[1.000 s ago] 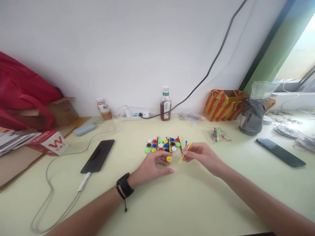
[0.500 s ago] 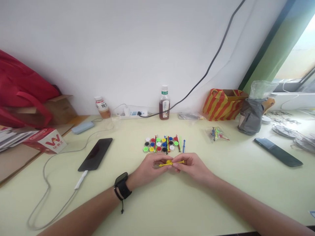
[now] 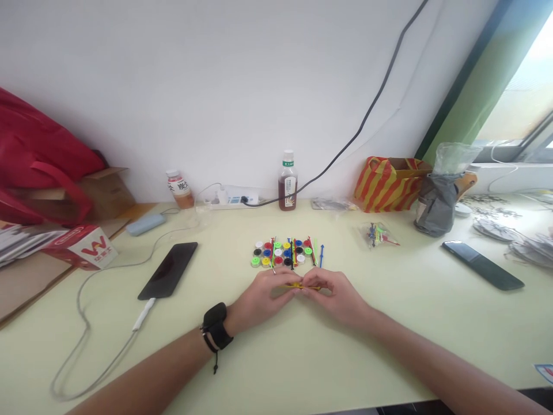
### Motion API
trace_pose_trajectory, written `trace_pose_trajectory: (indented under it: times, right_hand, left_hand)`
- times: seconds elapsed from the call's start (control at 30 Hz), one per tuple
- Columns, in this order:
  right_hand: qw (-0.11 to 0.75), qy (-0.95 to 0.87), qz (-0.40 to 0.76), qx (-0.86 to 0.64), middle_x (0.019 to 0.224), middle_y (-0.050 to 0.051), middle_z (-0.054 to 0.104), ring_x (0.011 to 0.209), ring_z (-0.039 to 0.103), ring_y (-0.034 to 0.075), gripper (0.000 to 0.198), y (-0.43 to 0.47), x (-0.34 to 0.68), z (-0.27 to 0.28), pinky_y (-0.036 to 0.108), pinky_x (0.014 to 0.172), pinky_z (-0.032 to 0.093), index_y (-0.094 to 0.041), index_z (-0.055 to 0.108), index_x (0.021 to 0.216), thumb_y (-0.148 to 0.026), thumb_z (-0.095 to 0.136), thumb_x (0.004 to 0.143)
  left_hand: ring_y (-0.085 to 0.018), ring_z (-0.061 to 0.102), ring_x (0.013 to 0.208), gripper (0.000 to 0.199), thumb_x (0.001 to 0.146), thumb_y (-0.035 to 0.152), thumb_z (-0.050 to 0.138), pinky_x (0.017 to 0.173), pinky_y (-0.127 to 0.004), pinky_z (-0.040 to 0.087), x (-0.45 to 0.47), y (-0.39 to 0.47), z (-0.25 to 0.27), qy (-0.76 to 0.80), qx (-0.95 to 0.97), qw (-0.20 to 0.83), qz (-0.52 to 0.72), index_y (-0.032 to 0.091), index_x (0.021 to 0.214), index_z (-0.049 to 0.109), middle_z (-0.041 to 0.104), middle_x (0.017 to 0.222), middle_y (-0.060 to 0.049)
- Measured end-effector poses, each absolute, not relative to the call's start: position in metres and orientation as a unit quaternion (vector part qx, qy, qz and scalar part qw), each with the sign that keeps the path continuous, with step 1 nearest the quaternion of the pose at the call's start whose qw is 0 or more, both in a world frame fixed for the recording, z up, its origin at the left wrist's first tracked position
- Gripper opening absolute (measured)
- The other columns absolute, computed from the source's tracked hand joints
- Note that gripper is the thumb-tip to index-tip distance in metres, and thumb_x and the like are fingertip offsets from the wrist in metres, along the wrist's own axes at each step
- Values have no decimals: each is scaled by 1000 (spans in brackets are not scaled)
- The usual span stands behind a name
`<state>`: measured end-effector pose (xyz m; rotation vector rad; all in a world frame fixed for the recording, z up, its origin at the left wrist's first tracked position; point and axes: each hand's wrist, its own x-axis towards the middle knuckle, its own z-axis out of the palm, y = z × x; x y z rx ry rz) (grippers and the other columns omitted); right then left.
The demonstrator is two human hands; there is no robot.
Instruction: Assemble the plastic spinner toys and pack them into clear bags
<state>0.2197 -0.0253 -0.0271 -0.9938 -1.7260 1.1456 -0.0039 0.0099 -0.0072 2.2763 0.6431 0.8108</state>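
Between the fingertips of both hands is a yellow arrow spinner (image 3: 295, 285), seen nearly edge-on and partly covered by fingers. My left hand (image 3: 266, 294), with a black watch on its wrist, pinches it from the left. From the right, my right hand (image 3: 334, 294) pinches it too, its fingertips meeting the left ones. Just beyond the hands lie rows of small round pieces (image 3: 279, 252) in white, black, red, blue, green and yellow. Thin coloured arrows lie among them, and a blue arrow (image 3: 322, 255) is at their right end.
A black phone (image 3: 168, 271) with a charging cable lies left; a dark phone (image 3: 483, 265) lies right. A clear bag of arrows (image 3: 379, 235) is beyond the right hand. Along the wall stand a tea bottle (image 3: 288, 181), a power strip (image 3: 235, 197) and a striped bag (image 3: 386, 184).
The yellow spinner has tipped from showing its face to nearly edge-on, and the fingers cover more of it. Both hands remain in about the same place.
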Motion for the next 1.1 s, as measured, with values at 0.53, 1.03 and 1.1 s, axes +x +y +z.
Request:
trace_pose_trajectory:
  times: [0.53,1.03,1.1]
  right_hand:
    - [373,-757,344,-411,89,2,71,84,67,20,12,-28,224,-23,33,79,55,-26,57,90,-32,53,99]
    - [401,-690,435,-418,75,-2,56,68,50,15,27,-24,227,-11,28,63,43,-23,56,95,-49,60,99]
    - [401,-683,450,-412,76,-3,54,69,49,15,27,-24,227,-9,28,66,43,-23,56,94,-49,60,99]
  left_hand:
    - [-22,67,110,34,104,13,46,94,-35,56,-5,9,-8,192,915,198,294,24,126,69,72,120,-10]
    - [-18,73,92,13,95,22,68,86,-31,58,-7,10,-8,255,844,314,352,21,107,74,78,101,-6]
    - [-18,73,91,12,95,23,69,85,-31,59,-6,9,-7,260,829,353,348,19,105,74,77,101,-7]
